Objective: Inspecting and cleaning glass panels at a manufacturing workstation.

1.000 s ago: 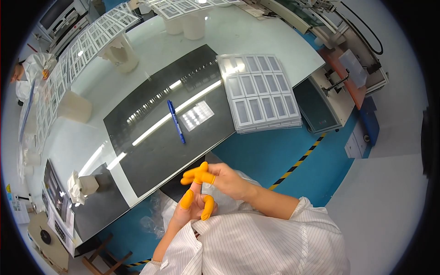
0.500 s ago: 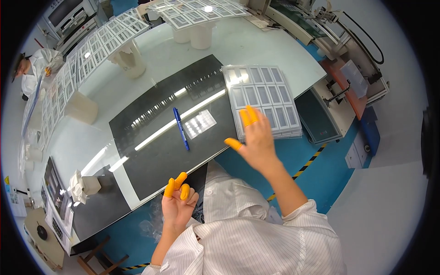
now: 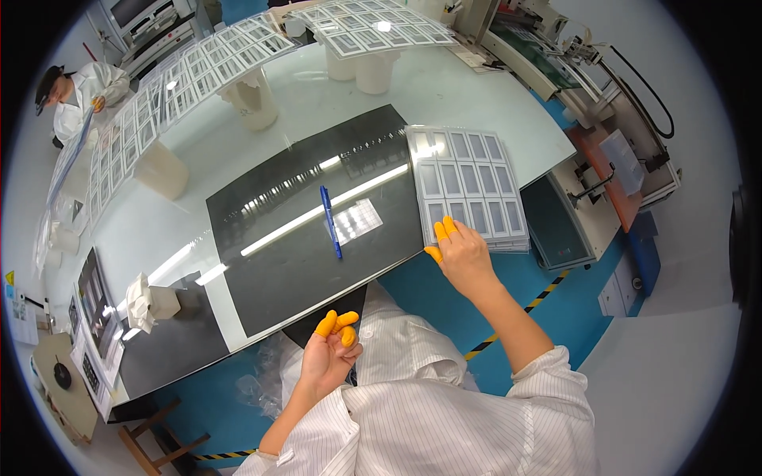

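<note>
The right hand (image 3: 467,260) is half spread, two fingertips over the near left corner of the one stack of trays (image 3: 468,170), thumb beside it; whether it pinches, I cannot tell. The stack overhangs the table's (image 3: 508,91) near edge. The left hand (image 3: 325,365), fingers loosely curled, hangs off that edge. Each hand wears three yellow finger covers (image 3: 326,323); one pen (image 3: 331,226) lies on the table.

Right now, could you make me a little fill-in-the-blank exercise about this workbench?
The ____ grip is at the near edge of the stacked trays.
The pen lying on the dark mat is ____.
The tape on the floor is striped yellow and ____.

Missing words: right; blue; black.
</note>
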`<state>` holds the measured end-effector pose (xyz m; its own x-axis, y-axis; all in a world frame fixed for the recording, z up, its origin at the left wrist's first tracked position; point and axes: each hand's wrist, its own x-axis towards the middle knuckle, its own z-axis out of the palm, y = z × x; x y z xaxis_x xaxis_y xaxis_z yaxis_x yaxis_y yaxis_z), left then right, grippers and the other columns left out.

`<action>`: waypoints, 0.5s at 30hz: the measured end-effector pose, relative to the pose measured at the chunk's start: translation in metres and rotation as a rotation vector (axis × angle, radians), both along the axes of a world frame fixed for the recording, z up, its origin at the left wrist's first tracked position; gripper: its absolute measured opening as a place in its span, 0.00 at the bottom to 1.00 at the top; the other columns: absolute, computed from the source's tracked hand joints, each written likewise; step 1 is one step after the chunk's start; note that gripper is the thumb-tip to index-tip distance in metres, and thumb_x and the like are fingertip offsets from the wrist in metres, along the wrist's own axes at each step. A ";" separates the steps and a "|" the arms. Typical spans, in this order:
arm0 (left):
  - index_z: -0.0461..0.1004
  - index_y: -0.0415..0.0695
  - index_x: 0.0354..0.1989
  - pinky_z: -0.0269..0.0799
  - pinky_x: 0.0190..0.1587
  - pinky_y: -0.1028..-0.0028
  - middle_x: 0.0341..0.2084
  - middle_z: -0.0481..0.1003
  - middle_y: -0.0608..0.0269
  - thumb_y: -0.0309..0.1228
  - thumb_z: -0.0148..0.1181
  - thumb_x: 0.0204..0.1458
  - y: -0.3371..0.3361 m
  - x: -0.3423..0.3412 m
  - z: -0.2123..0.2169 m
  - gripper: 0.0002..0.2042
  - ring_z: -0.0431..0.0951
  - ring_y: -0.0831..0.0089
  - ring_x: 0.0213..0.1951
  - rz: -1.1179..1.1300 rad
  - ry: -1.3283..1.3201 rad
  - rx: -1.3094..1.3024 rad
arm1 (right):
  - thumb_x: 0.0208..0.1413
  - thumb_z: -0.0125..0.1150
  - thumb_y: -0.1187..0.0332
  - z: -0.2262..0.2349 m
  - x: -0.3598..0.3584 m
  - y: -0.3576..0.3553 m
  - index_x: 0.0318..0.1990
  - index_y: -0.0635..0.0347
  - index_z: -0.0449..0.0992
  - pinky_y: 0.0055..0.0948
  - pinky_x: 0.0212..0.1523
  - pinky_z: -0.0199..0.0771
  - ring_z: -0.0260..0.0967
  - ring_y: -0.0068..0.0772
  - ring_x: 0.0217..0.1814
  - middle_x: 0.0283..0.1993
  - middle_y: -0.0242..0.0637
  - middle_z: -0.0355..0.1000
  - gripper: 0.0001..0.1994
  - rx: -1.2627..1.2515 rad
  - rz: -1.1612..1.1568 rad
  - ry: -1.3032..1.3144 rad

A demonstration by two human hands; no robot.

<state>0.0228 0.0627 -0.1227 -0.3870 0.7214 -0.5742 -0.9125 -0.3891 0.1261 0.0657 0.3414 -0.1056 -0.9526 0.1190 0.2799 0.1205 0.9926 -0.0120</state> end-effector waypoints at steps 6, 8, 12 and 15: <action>0.70 0.34 0.36 0.51 0.22 0.80 0.13 0.65 0.65 0.39 0.39 0.57 0.003 0.004 0.002 0.18 0.54 0.80 0.15 -0.037 0.009 -0.027 | 0.43 0.61 0.69 0.021 0.002 0.014 0.27 0.70 0.72 0.35 0.36 0.69 0.70 0.44 0.36 0.31 0.49 0.71 0.10 0.081 0.203 0.123; 0.70 0.34 0.37 0.52 0.22 0.81 0.14 0.65 0.65 0.38 0.39 0.57 0.000 0.002 0.006 0.18 0.55 0.81 0.15 -0.027 0.064 -0.051 | 0.44 0.61 0.70 0.046 0.002 0.018 0.27 0.69 0.71 0.32 0.29 0.69 0.70 0.44 0.32 0.30 0.47 0.71 0.09 0.175 0.200 0.276; 0.70 0.33 0.38 0.53 0.23 0.83 0.16 0.66 0.65 0.37 0.38 0.58 -0.009 -0.005 0.025 0.18 0.56 0.82 0.15 0.032 0.373 -0.304 | 0.51 0.55 0.73 0.121 0.016 0.005 0.33 0.69 0.70 0.27 0.26 0.69 0.71 0.36 0.30 0.31 0.46 0.72 0.06 0.099 0.168 0.796; 0.64 0.36 0.50 0.58 0.29 0.85 0.32 0.70 0.62 0.32 0.41 0.58 -0.016 -0.014 0.037 0.16 0.62 0.84 0.24 0.265 0.965 -0.533 | 0.57 0.47 0.72 0.125 0.020 -0.009 0.38 0.69 0.69 0.21 0.28 0.69 0.69 0.25 0.31 0.34 0.42 0.71 0.08 -0.461 0.089 1.121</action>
